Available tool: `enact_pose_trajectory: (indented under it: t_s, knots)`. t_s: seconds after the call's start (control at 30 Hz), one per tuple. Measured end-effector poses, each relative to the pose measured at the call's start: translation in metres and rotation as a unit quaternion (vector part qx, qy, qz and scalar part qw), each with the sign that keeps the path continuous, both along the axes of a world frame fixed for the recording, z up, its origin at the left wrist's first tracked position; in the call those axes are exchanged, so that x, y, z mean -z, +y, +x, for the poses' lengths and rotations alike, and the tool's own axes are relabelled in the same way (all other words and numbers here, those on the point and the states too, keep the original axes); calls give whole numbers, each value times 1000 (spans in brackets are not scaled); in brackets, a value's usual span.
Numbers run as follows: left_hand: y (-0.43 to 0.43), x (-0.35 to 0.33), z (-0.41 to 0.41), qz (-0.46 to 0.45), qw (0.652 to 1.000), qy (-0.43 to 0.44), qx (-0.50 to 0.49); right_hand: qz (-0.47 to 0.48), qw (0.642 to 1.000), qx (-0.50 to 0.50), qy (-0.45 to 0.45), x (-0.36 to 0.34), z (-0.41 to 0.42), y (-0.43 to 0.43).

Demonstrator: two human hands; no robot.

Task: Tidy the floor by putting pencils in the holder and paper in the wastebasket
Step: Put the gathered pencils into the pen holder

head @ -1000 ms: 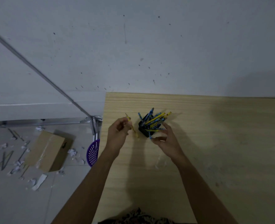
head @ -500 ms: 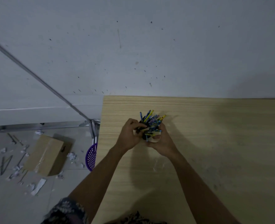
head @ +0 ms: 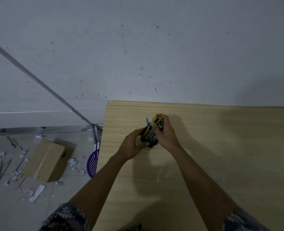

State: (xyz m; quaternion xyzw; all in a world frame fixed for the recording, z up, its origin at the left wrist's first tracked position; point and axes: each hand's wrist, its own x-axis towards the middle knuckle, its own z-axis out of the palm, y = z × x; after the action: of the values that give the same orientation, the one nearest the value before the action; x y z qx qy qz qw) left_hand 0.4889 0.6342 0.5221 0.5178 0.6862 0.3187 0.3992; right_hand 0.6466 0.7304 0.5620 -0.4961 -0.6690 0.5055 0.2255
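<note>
Holder [head: 146, 139]: black, standing on the bench [head: 221, 147] between both hands; left hand [head: 132, 146] curled round its near-left side; right hand [head: 166, 133] curled over the bundled pencils [head: 151, 131], whose long axes rise from it, leaning toward the wall [head: 154, 47].
Loose pencils [head: 3, 167] and paper scraps [head: 72, 161]: on the floor [head: 8, 205], well left of and below the bench; left hand the nearer.
Wastebasket [head: 93, 164]: purple, on the floor just beside the bench's left edge.
</note>
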Motion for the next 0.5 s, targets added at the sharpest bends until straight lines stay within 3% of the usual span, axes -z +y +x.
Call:
enact_pose_trajectory:
  t_s: [0.17,0.23,0.33,0.5]
  knots:
    - [-2,4,-1,4,1000,10,-1,14,998,-54,29,-2,1,0]
    - [-2,5,-3,0,1000,3,5,9,999,2,39,1,-2,-2]
    - [-1,1,-3,-8,1000,-20,-8,-69,989,85,104,1,1,-5]
    - [-9,-11,-10,6,985,-130,-111,-181,925,207,264,10,25,-24]
